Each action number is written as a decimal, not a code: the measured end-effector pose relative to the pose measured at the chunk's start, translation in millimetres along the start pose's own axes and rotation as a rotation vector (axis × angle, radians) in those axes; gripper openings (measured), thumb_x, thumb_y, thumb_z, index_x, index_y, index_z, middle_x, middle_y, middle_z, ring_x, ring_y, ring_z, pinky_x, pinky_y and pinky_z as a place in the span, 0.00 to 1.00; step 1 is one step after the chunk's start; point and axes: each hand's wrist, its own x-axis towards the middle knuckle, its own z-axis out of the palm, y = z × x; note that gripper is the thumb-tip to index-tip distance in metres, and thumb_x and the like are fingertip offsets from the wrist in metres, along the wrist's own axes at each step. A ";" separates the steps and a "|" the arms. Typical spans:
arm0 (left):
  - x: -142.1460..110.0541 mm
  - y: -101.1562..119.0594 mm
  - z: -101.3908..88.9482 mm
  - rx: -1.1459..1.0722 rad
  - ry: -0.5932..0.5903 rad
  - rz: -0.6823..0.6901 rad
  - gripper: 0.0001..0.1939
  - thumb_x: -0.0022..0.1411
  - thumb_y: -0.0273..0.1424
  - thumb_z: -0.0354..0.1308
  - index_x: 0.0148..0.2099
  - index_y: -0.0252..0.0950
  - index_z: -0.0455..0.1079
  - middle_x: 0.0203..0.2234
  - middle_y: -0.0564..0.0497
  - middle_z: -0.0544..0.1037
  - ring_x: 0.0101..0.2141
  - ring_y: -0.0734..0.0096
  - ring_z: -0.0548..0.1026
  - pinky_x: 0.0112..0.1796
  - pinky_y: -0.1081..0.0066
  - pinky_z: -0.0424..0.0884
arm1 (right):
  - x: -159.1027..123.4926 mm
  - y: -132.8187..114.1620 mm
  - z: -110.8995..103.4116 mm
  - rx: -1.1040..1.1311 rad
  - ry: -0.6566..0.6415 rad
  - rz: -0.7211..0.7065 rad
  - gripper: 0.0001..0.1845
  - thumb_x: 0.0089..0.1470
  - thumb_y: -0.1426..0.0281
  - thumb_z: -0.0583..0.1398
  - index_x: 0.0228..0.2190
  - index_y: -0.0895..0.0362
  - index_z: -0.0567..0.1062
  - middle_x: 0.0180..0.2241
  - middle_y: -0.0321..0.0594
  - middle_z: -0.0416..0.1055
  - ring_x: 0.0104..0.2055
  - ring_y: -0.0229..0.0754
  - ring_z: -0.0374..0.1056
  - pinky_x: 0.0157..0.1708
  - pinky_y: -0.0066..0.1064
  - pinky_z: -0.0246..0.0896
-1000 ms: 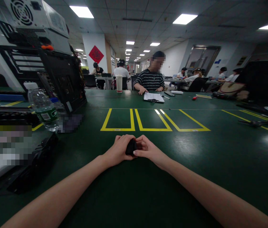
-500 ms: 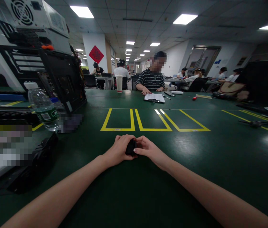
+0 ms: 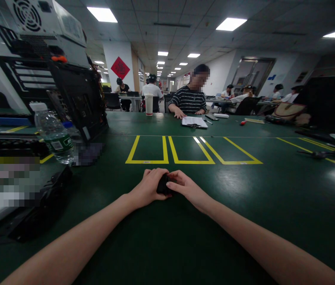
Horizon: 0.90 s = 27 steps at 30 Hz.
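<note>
A small black object sits between my hands over the green table; its kind is not clear, as my fingers cover much of it. My left hand is closed around its left side, fingers over the top and thumb below. From the right, my right hand closes on the object's right side with thumb and fingertips. Just beyond my hands, yellow tape outlines mark the tabletop.
At left stand a water bottle, a black computer case and black parts. Across the table a person in a striped shirt sits by a clipboard. A cup stands nearby. Black cabled items lie right.
My right thumb has shifted slightly up and left along the black object. My left hand keeps its hold. Across the table, the clipboard has moved slightly right.
</note>
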 end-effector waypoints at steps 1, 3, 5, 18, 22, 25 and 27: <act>0.1 0.1 0.1 0.001 -0.002 -0.001 0.28 0.46 0.32 0.62 0.48 0.39 0.53 0.42 0.50 0.65 0.42 0.63 0.64 0.43 0.64 0.56 | 0.0 -0.2 -0.4 -0.001 -0.002 0.008 0.17 0.44 0.64 0.58 0.37 0.54 0.64 0.40 0.38 0.63 0.44 0.41 0.60 0.45 0.39 0.54; 0.2 1.5 -1.3 0.002 -0.003 -0.004 0.28 0.46 0.32 0.62 0.48 0.39 0.54 0.42 0.50 0.65 0.43 0.63 0.64 0.44 0.63 0.55 | -0.6 -1.2 -1.3 -0.001 -0.022 0.009 0.16 0.44 0.65 0.59 0.37 0.54 0.64 0.40 0.38 0.63 0.44 0.41 0.60 0.45 0.39 0.54; 0.2 4.6 -5.0 -0.004 -0.016 -0.006 0.27 0.47 0.32 0.61 0.48 0.39 0.54 0.42 0.50 0.65 0.43 0.63 0.64 0.44 0.63 0.55 | -1.7 -2.3 -2.1 0.011 -0.059 0.000 0.17 0.42 0.67 0.60 0.36 0.54 0.63 0.39 0.37 0.63 0.44 0.41 0.61 0.44 0.39 0.56; 0.5 3.2 -3.3 0.002 -0.018 -0.016 0.28 0.46 0.32 0.61 0.48 0.39 0.53 0.42 0.50 0.65 0.42 0.63 0.64 0.43 0.62 0.56 | -0.7 0.3 1.5 0.005 0.010 -0.002 0.17 0.44 0.64 0.59 0.37 0.54 0.62 0.39 0.37 0.64 0.43 0.42 0.61 0.43 0.39 0.56; 0.5 1.4 -1.4 0.005 -0.003 -0.005 0.29 0.46 0.32 0.62 0.48 0.39 0.53 0.41 0.50 0.66 0.42 0.62 0.64 0.43 0.63 0.56 | 0.6 1.5 0.6 -0.005 0.007 -0.009 0.16 0.43 0.64 0.59 0.35 0.55 0.63 0.38 0.38 0.64 0.43 0.42 0.61 0.44 0.39 0.56; 0.4 2.1 -2.8 0.005 -0.005 0.004 0.28 0.46 0.32 0.61 0.48 0.39 0.53 0.41 0.50 0.66 0.42 0.63 0.64 0.43 0.63 0.56 | -2.2 -3.6 -0.9 0.019 -0.061 -0.023 0.17 0.41 0.67 0.61 0.35 0.54 0.62 0.38 0.36 0.64 0.43 0.41 0.62 0.43 0.38 0.57; 0.5 2.6 -3.8 0.005 -0.011 0.004 0.27 0.46 0.32 0.61 0.48 0.39 0.53 0.41 0.50 0.66 0.42 0.63 0.64 0.43 0.63 0.56 | -4.2 -6.9 -1.4 0.031 -0.091 -0.012 0.19 0.40 0.68 0.62 0.36 0.53 0.61 0.38 0.36 0.64 0.44 0.42 0.62 0.43 0.39 0.57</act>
